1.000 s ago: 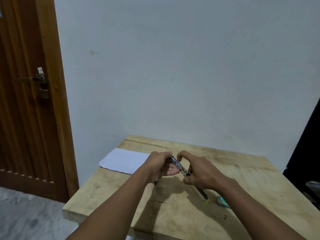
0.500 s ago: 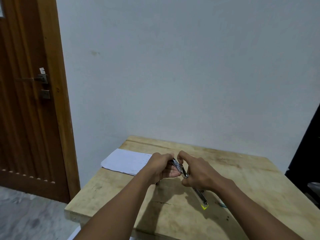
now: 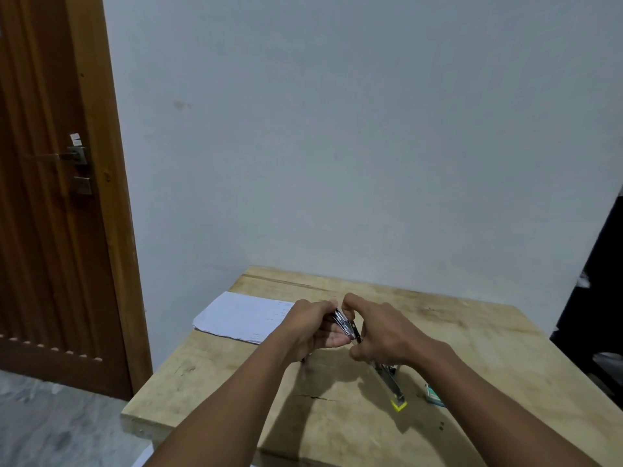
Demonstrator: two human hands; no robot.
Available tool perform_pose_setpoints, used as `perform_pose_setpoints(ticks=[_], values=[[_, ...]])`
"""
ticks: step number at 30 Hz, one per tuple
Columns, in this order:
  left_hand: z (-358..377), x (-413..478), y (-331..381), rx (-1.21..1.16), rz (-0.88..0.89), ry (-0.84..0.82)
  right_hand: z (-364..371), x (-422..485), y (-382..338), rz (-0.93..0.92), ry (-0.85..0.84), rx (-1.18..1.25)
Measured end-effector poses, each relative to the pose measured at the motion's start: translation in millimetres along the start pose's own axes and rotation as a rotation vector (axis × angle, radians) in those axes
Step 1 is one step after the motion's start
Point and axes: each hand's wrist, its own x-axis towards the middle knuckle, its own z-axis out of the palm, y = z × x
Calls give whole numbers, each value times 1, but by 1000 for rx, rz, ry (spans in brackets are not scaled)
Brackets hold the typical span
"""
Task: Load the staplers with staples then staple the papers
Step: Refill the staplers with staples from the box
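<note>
A metal stapler [image 3: 347, 326] with a yellow-tipped end [image 3: 398, 405] is held above the wooden table [image 3: 488, 348], tilted from upper left down to lower right. My left hand [image 3: 312, 328] grips its upper end. My right hand [image 3: 381, 335] pinches the stapler's middle, thumb and forefinger near its top. White papers [image 3: 239, 315] lie flat at the table's far left edge, partly behind my left hand. A small green staple box [image 3: 434, 394] lies on the table to the right of the stapler's yellow tip, partly hidden by my right forearm.
The table stands against a pale wall. A brown wooden door [image 3: 50, 197] with a metal handle is at the left. A dark object [image 3: 600, 298] stands at the right edge. Grey tiled floor [image 3: 50, 423] lies left of the table.
My hands have drawn slightly closer together on the stapler. The staple box, hidden by my right forearm half a second ago, shows again.
</note>
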Motion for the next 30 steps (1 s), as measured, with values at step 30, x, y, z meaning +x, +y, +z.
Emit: perform_pose_setpoints(ticks=[30], values=[[-14, -1, 10, -77, 62, 131, -3, -7, -1, -37, 196, 29]])
